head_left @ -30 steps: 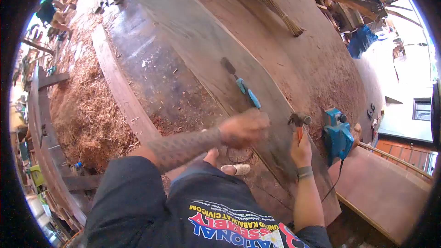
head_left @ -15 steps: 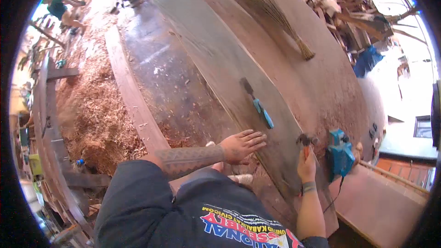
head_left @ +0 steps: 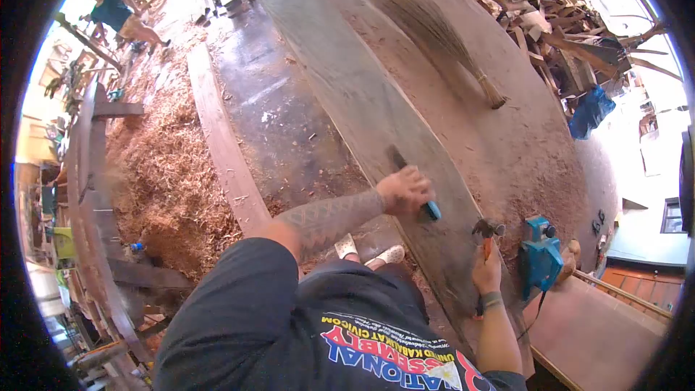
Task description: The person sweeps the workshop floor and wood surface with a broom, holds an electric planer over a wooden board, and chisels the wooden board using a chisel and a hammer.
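Note:
A long wooden plank (head_left: 362, 94) runs away from me. On it lies a chisel with a dark flat blade and a blue handle (head_left: 433, 210). My left hand (head_left: 407, 190), slightly blurred, is curled over the chisel's handle, hiding most of it; the handle's end shows past the fingers. My right hand (head_left: 487, 275) grips a claw hammer (head_left: 488, 229) by its orange handle near the head, over the plank's right edge.
A blue power planer (head_left: 540, 257) with a cord stands right of the hammer. A stick broom (head_left: 492, 90) lies farther off. Wood shavings (head_left: 163, 195) heap at the left, beside a narrow board (head_left: 217, 137). Scrap wood (head_left: 565, 36) is piled at the far right; another person (head_left: 123, 18) is far left.
My left hand has gone from flat and open beside the chisel to curled over its handle. My right hand still holds the hammer. The camera view has shifted a little.

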A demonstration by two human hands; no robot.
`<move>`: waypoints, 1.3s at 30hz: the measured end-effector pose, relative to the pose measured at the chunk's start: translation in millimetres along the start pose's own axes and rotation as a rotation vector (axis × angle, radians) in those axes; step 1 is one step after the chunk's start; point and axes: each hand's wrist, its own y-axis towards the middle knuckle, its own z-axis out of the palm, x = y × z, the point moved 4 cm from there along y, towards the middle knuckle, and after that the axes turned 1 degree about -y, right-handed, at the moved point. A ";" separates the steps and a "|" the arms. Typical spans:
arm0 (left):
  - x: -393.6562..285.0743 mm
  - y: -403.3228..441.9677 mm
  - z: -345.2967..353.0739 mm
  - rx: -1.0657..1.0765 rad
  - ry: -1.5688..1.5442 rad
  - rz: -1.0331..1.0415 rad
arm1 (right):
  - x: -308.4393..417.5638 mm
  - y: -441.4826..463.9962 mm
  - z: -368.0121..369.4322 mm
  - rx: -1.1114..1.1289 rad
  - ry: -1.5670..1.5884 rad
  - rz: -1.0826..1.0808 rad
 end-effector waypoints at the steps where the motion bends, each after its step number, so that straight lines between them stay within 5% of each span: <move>1: -11.3 -3.6 14.3 0.001 -0.036 0.054 | 2.8 -0.7 -4.0 0.011 -0.034 0.003; 3: -50.9 -6.0 34.9 -0.202 -0.157 0.284 | 3.7 3.5 -5.9 0.021 -0.036 0.005; 5: -94.6 0.3 67.9 -0.168 -0.136 0.298 | -1.7 4.6 -6.7 0.021 0.028 0.016; 12: -122.5 24.8 73.6 -0.201 -0.145 0.080 | -6.9 8.8 -8.0 0.074 0.034 -0.043; 14: -95.3 24.5 56.6 -0.260 -0.122 -0.037 | -2.7 8.2 -10.4 0.108 0.168 -0.057; 20: 27.6 2.8 -22.7 -0.229 0.021 -0.356 | -32.1 23.1 15.9 0.366 0.242 0.338; 27: 175.6 -65.3 -116.4 -0.266 0.061 -0.665 | 119.2 94.9 45.1 0.182 -0.115 -0.082; 30: 235.6 -95.7 -138.6 -0.267 0.086 -0.653 | 175.5 125.1 66.0 0.143 -0.159 -0.114; 34: 281.2 -120.9 -168.5 -0.222 0.077 -0.662 | 175.1 162.1 74.5 0.316 -0.305 0.152; 39: 288.0 -124.8 -177.9 -0.146 0.064 -0.689 | 210.9 179.5 66.1 0.386 -0.361 0.231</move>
